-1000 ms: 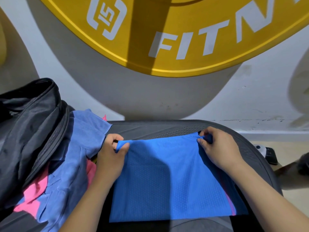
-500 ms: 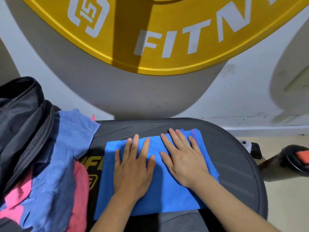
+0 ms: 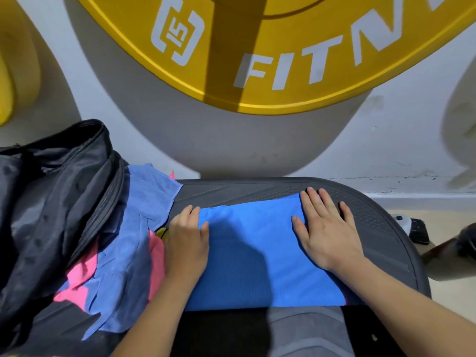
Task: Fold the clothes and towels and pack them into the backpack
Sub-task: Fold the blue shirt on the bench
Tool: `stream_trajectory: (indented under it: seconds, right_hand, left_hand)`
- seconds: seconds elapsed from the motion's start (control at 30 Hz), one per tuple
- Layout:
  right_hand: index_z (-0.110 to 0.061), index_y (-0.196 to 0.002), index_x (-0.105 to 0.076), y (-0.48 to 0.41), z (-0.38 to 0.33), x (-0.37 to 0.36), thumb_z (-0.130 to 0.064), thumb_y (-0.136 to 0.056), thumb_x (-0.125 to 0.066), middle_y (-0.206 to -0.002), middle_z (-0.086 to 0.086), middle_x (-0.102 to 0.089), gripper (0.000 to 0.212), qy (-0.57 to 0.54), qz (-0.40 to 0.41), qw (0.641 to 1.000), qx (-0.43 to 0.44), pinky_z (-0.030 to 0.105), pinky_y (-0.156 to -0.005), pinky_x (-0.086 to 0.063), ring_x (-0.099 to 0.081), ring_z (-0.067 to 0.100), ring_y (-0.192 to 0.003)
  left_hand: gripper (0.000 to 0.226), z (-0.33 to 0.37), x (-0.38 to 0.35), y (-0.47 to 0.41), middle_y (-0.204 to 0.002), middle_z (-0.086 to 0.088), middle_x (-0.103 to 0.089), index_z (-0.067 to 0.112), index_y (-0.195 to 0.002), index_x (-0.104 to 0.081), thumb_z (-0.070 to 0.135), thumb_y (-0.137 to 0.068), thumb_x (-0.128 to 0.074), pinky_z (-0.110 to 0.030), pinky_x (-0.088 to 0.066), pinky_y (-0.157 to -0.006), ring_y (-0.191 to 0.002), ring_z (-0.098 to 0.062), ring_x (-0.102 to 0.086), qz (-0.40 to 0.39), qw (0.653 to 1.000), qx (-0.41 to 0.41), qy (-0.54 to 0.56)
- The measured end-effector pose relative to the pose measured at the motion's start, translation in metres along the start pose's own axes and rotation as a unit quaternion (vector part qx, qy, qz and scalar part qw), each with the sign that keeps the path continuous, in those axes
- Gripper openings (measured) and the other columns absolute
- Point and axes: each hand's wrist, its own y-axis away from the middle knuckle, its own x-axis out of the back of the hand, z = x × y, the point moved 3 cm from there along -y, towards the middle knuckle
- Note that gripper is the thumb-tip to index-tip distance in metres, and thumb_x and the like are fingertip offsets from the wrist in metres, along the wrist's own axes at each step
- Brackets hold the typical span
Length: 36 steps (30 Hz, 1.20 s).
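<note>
A bright blue mesh cloth point(image 3: 255, 253) lies folded flat on the dark grey rounded platform point(image 3: 373, 228). My left hand point(image 3: 188, 243) rests flat on the cloth's left edge, fingers straight. Flat on the cloth's right end lies my right hand point(image 3: 327, 230), fingers spread. A black backpack point(image 3: 51, 202) stands open at the left. Between it and the cloth sits a loose heap of a dull blue garment point(image 3: 134, 243) and a pink garment point(image 3: 79, 282).
A large yellow weight plate point(image 3: 283, 47) with white lettering leans on the white wall behind the platform. A small black and white object point(image 3: 414, 228) lies on the beige floor at the right. A dark blurred thing point(image 3: 461, 248) shows at the right edge.
A second ago both hands pinched the cloth's far corners. They then lay flat side by side at its middle, and now have slid apart to its left and right ends.
</note>
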Motion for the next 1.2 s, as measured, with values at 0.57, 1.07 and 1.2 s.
stream_trajectory:
  seconds: [0.57,1.07,1.2]
  right_hand:
    - [-0.024,-0.153,-0.011,0.000,0.000,0.002,-0.058,-0.087,0.002,-0.161,-0.008,-0.007,0.076,-0.002,0.008,1.000,-0.002,0.045,-0.118,-0.006,0.000,0.012,-0.148]
    - [-0.018,-0.117,-0.062,0.071,-0.131,0.021,-0.042,-0.078,-0.046,-0.113,0.005,-0.061,0.049,-0.109,0.128,0.975,0.147,0.040,-0.067,-0.052,-0.061,0.029,-0.094]
    - [-0.027,-0.128,-0.052,0.102,-0.194,-0.005,-0.054,-0.070,-0.052,-0.106,0.004,-0.055,0.063,-0.122,0.059,0.976,0.169,0.036,-0.059,-0.049,-0.056,0.025,-0.086]
  left_hand:
    - [0.014,-0.001,0.011,-0.020,-0.063,0.007,-0.047,0.018,-0.081,-0.048,0.014,-0.081,-0.062,-0.028,-0.032,-0.056,-0.062,-0.015,-0.043,-0.099,0.956,0.137,0.241]
    - [0.031,-0.008,0.029,-0.022,-0.055,0.015,-0.052,0.029,-0.087,-0.070,-0.001,-0.084,-0.064,-0.013,-0.031,-0.051,-0.046,0.000,-0.037,-0.241,0.920,0.038,0.307]
    - [0.044,-0.015,0.028,-0.027,-0.066,0.006,-0.051,0.036,-0.101,-0.067,-0.004,-0.084,-0.060,-0.012,-0.038,-0.061,-0.059,-0.003,-0.046,-0.272,0.921,0.066,0.270]
